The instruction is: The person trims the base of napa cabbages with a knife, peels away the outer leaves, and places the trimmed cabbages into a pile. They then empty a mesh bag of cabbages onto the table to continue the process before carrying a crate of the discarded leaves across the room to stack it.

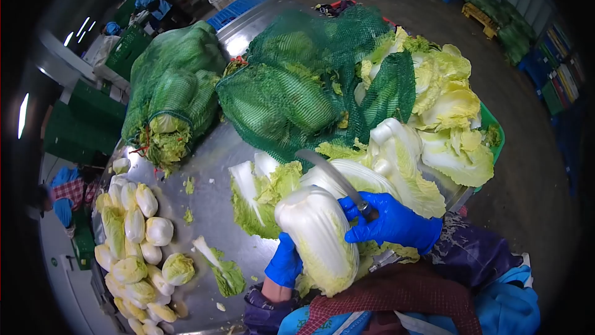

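A white napa cabbage [317,229] is held in front of me, its pale base up and leafy end toward my body. My left hand [286,262], in a blue glove, grips its left side; part of the fingers is hidden behind it. In my blue-gloved right hand [393,220] is a knife [334,178], its curved blade pointing up and left above the cabbage. The right fingertips lie close to or against the cabbage's side. Behind it are loose outer leaves [253,195] and another cabbage [396,155] on the metal table [214,214].
Green mesh sacks of cabbages [279,96] [176,78] stand across the table's far side. Small trimmed cabbages [135,226] are piled at left. Leaves [446,96] heap over a green crate [496,130] at right. Another person [68,192] is at far left.
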Motion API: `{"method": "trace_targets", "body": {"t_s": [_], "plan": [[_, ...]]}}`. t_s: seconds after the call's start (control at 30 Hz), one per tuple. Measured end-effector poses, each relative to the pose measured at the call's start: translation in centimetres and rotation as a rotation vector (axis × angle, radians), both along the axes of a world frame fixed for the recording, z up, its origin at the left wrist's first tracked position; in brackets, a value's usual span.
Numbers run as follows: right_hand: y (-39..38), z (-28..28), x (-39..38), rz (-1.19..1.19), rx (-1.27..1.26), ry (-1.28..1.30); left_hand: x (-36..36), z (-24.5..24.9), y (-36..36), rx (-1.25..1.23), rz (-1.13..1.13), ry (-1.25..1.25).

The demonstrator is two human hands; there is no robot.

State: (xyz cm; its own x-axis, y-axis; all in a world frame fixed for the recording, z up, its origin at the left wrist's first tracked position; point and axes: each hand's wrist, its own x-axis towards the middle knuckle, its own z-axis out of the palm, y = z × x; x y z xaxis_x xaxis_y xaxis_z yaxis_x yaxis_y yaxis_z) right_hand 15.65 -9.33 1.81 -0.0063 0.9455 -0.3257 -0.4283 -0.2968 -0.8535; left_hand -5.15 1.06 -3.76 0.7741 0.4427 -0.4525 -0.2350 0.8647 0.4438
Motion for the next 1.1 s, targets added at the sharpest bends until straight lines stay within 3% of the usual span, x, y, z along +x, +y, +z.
{"method": "trace_targets", "body": {"t_s": [0.1, 0.17, 0.2, 0.27, 0.3, 0.4, 0.53, 0.6, 0.67, 0.73, 0.8, 0.87, 0.93, 0.97, 1.1], "plan": [[-0.2, -0.7, 0.1, -0.066, 0.124, -0.169, 0.5, 0.7, -0.3, 0.074, -0.051, 0.042], [-0.5, -1.1, 0.8, 0.02, 0.198, -0.622, 0.4, 0.5, -0.5, 0.045, -0.021, 0.079], [-0.8, -0.9, 1.0, 0.019, 0.194, -0.619, 0.2, 0.2, -0.4, 0.041, -0.023, 0.082], [-0.9, 0.9, 1.9, 0.016, 0.386, -1.203, -0.3, -0.8, 0.5, 0.379, -0.087, 0.12], [-0.9, 1.5, 2.2, 0.069, 0.425, -1.36, -0.5, -1.0, 0.7, 0.378, -0.089, 0.12], [-1.2, 1.6, 2.4, 0.112, 0.517, -1.459, -0.6, -1.8, 1.3, 0.446, -0.125, 0.081], [-1.3, 2.3, 2.2, 0.21, 0.502, -1.623, 1.4, 0.5, 1.5, 0.424, -0.221, 0.289], [-1.2, 2.7, 1.9, 0.206, 0.596, -1.701, 3.8, 2.9, 2.2, 1.097, -0.587, -0.123], [-1.4, 1.3, 2.2, 0.143, 0.585, -1.642, 2.1, 0.7, 0.7, 1.158, -0.529, -0.178], [-2.1, -1.0, 3.5, 0.075, 0.57, -1.587, -1.4, -3.4, -0.5, 0.752, -0.402, 0.129], [-3.1, -3.4, 5.5, 0.128, 0.251, -1.5, -1.9, -2.7, 0.1, 0.807, -0.453, 0.121], [-2.9, -2.7, 5.8, 0.101, 0.174, -1.524, -1.4, 0.6, 0.7, 0.839, -0.48, 0.131], [-2.6, -0.4, 4.6, 0.046, 0.131, -0.999, -1.7, -1.0, 0.9, 0.712, -0.417, 0.141], [-2.4, 1.3, 3.5, 0.029, 0.241, -0.819, -1.4, -1.3, 1.0, 0.679, -0.297, 0.136], [-2.3, 3.1, 0.7, 0.169, 0.133, -0.616, -0.7, -1.4, 0.3, 0.511, -0.082, 0.083]]}}
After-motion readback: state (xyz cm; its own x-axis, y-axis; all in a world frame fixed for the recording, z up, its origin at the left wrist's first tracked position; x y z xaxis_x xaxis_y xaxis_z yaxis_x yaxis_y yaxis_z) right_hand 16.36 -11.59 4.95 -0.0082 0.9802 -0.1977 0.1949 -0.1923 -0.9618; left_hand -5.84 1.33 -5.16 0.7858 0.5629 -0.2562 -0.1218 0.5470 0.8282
